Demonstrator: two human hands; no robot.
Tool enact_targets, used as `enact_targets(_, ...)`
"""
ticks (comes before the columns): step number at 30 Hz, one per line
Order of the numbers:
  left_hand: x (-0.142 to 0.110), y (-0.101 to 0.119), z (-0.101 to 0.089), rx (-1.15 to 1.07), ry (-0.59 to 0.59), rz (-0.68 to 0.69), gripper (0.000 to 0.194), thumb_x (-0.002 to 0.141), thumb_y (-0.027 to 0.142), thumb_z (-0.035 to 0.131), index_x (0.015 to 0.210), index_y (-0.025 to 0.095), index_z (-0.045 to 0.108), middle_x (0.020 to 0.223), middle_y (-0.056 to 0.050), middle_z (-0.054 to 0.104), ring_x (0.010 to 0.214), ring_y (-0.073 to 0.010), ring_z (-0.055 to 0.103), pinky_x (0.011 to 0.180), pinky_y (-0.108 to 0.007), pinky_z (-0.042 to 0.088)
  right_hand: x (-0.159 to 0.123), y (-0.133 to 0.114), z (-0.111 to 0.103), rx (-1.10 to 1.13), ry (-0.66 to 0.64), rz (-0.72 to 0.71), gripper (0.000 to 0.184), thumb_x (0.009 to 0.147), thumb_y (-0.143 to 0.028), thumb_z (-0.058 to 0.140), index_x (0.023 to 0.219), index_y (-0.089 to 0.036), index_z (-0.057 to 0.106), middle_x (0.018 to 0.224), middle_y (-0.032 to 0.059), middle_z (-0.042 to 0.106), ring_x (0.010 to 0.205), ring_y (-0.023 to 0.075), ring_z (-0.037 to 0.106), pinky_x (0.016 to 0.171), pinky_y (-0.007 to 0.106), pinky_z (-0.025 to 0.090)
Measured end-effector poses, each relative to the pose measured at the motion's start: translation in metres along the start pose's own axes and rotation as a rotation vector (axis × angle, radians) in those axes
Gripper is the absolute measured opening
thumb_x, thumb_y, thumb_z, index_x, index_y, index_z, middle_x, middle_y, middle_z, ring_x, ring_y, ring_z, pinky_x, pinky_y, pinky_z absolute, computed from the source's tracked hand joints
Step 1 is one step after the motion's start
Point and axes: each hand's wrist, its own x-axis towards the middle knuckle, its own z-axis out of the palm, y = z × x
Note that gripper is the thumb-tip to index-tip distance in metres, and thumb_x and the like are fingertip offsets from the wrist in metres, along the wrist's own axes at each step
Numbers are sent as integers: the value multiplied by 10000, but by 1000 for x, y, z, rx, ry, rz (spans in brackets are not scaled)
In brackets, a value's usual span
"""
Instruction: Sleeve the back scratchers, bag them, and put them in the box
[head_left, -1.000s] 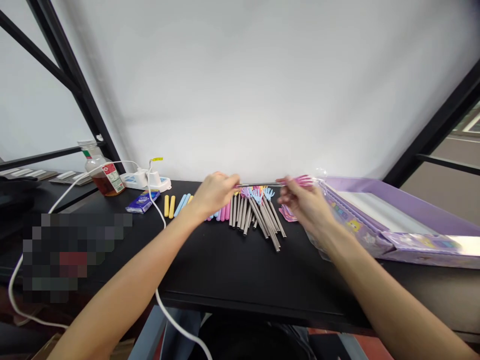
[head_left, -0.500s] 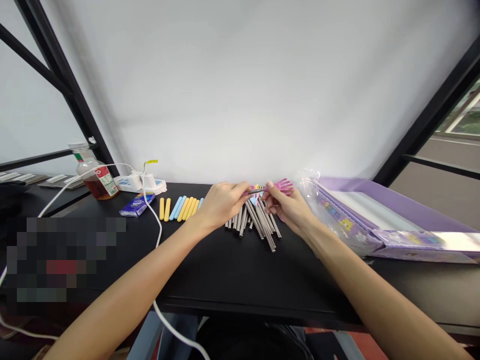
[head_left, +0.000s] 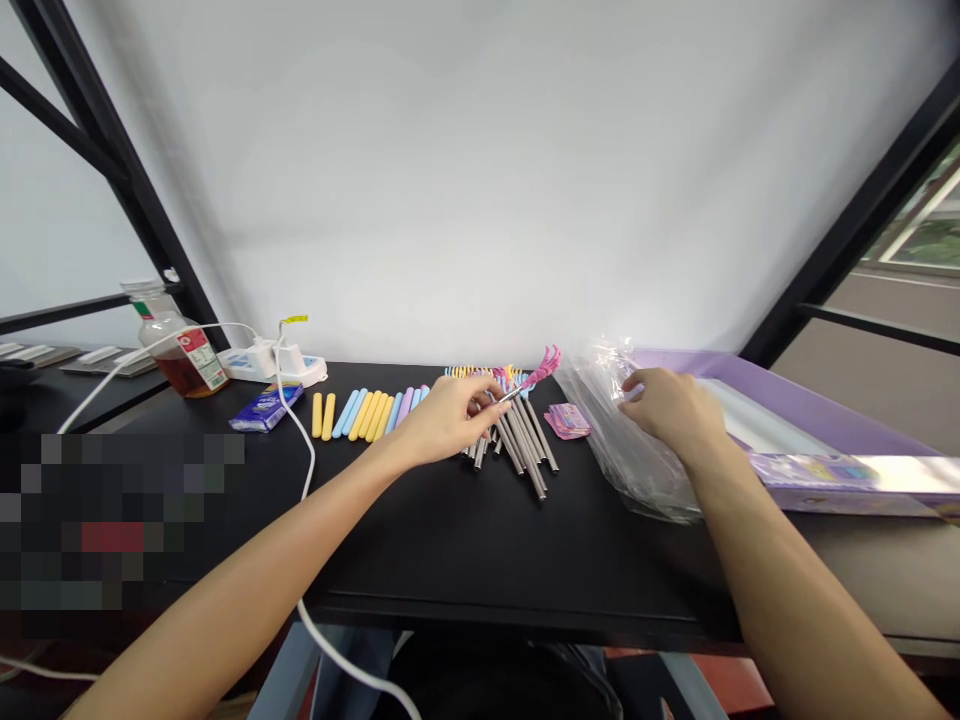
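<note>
My left hand (head_left: 450, 425) is closed around a collapsed telescopic scratcher with a pink hand-shaped head (head_left: 541, 367), held just above a pile of grey metal rods with coloured heads (head_left: 517, 435). My right hand (head_left: 671, 410) rests with curled fingers on a stack of clear plastic bags (head_left: 622, 440) to the right of the pile. A small stack of pink cards (head_left: 568, 421) lies between the rods and the bags. A row of yellow, blue and purple sleeves (head_left: 367, 413) lies left of my left hand.
A purple box (head_left: 817, 440) sits at the right on the black table (head_left: 465, 550). At the back left are a drink bottle (head_left: 176, 345), a white power strip (head_left: 274, 365) with a cable, and a blue tissue pack (head_left: 266, 408). Black frame bars rise on both sides.
The scratcher was stretched between both hands, then pushed short. My right hand has let go of its pink head and moved right onto the plastic bags; my left hand keeps the scratcher.
</note>
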Motion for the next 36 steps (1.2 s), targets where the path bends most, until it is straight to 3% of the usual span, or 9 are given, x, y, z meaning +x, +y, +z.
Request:
enact_targets(8, -2, -2, -1, 60, -27, 29, 357, 946, 304, 575, 1289, 212, 610, 778, -7, 708, 583, -125, 662, 550, -239, 530, -8, -15, -12, -186, -80, 42, 124, 673, -174, 617, 790, -202, 645, 741, 113, 636, 686, 279, 620, 555, 323, 354)
enact_targets(14, -3, 0, -2, 159, -20, 85, 330, 962, 294, 547, 1273, 214, 626, 738, 7, 707, 567, -118, 647, 598, -246, 538, -9, -17, -9, -202, -66, 19, 135, 732, -242, 609, 854, -196, 639, 737, 110, 626, 697, 285, 614, 550, 321, 341)
enact_targets(18, -3, 1, -2, 227, -10, 109, 321, 959, 277, 552, 1260, 202, 635, 712, 12, 710, 555, -118, 637, 598, -246, 522, -11, -20, -13, -218, -50, 37, 147, 739, -142, 568, 857, -196, 635, 781, 130, 639, 710, 284, 619, 552, 320, 325)
enact_targets(23, -4, 2, -1, 215, -12, 103, 305, 958, 274, 550, 1249, 224, 630, 738, 16, 704, 520, -104, 606, 571, -240, 500, -11, -23, -21, -173, 19, 44, 113, 752, -141, 554, 833, -210, 594, 750, 116, 634, 668, 275, 599, 537, 321, 292)
enact_targets(25, -4, 3, 0, 136, -15, 85, 318, 973, 292, 525, 1282, 245, 583, 750, 23, 678, 525, -101, 608, 555, -231, 498, -12, -27, -21, -87, 133, -36, 68, 767, -167, 564, 811, -219, 560, 718, 86, 633, 649, 255, 589, 553, 323, 300)
enact_targets(28, -3, 6, 0, -28, 18, 63, 321, 1006, 303, 440, 1318, 259, 502, 786, 22, 627, 568, -102, 625, 551, -218, 504, -20, -43, -18, 162, 294, -308, 72, 806, -198, 580, 797, -228, 515, 789, 55, 676, 725, 226, 618, 640, 321, 379)
enact_targets(33, 0, 7, -3, 75, 107, 130, 362, 961, 138, 357, 1011, 222, 705, 872, -26, 579, 768, -126, 608, 732, -253, 499, -43, -84, -4, 461, 339, -787, 126, 899, -122, 520, 847, -233, 552, 1032, 57, 725, 855, 201, 650, 774, 325, 472)
enact_targets(36, 1, 6, -3, 54, 148, -1, 355, 911, 121, 385, 959, 207, 726, 920, -36, 591, 814, -141, 582, 744, -254, 464, -51, -98, 4, 493, 357, -1030, 186, 935, -71, 479, 936, -222, 589, 1058, 63, 730, 832, 203, 625, 750, 338, 488)
